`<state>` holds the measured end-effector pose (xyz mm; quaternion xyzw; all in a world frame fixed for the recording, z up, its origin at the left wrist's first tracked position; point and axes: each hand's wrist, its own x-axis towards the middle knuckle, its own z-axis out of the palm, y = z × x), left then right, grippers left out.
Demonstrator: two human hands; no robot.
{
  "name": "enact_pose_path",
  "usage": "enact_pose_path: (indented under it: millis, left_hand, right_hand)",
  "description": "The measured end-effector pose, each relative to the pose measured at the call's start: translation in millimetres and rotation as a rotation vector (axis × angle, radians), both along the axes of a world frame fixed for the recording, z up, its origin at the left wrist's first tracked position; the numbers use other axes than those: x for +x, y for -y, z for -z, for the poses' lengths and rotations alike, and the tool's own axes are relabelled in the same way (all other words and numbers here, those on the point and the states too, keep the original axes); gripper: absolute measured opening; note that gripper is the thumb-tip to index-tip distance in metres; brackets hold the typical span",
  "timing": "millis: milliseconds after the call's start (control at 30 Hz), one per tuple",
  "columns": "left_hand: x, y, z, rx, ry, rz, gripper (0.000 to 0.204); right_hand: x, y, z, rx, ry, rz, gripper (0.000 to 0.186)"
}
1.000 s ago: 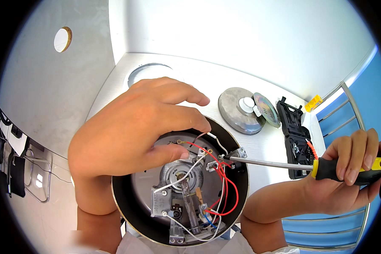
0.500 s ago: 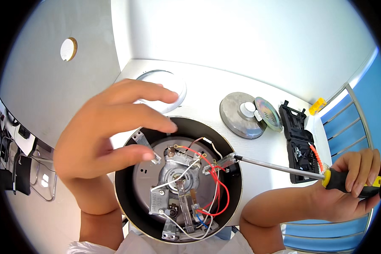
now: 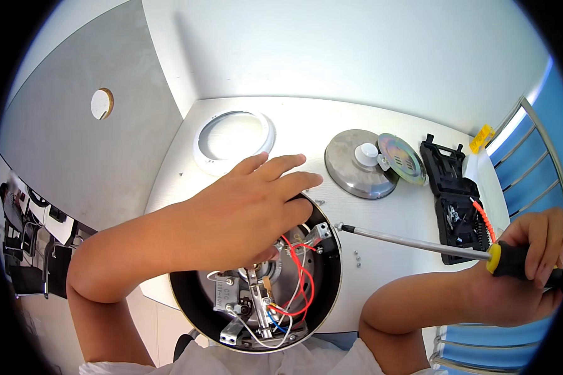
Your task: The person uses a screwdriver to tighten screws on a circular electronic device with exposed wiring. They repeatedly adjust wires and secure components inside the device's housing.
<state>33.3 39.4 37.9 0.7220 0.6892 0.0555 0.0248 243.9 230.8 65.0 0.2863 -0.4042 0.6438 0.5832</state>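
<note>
At the near edge of the worktop [image 3: 406, 212], in the head view, we see the open black round housing [image 3: 329, 275] between our left hand [image 3: 250, 209] and right hand [image 3: 538, 247], nearer the left. The left spreads its fingers over the far rim; we cannot tell whether it grips. The right is wrapped around the screwdriver [image 3: 419, 243], whose long shaft runs leftward, tip just beside the metal bracket [image 3: 318, 234].

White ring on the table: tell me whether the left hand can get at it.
Likely yes: the left hand has its fingers spread near the white ring, with nothing visible standing between.
</note>
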Motion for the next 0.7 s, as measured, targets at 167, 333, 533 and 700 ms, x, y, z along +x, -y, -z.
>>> enact_pose_path:
  millis: [167,333,533,700]
  left_hand:
    - [3.7,-1.4,3.7,0.030,0.026,-0.022,0.037]
    - [6.8,-3.1,7.8,-0.004,0.013,-0.031,0.031]
    - [6.0,-1.5,12.6,0.001,0.043,-0.033,0.025]
    - [2.5,0.3,16.5,-0.010,0.043,-0.034,0.025]
  right_hand:
    - [3.6,-6.6,1.2,0.015,0.022,-0.035,0.020]
    - [6.0,-12.3,-1.1,0.037,0.033,-0.108,0.023]
    - [4.0,-12.7,3.0,0.021,-0.023,-0.108,0.023]
    - [-1.1,-7.9,2.8,0.041,0.036,-0.084,0.023]
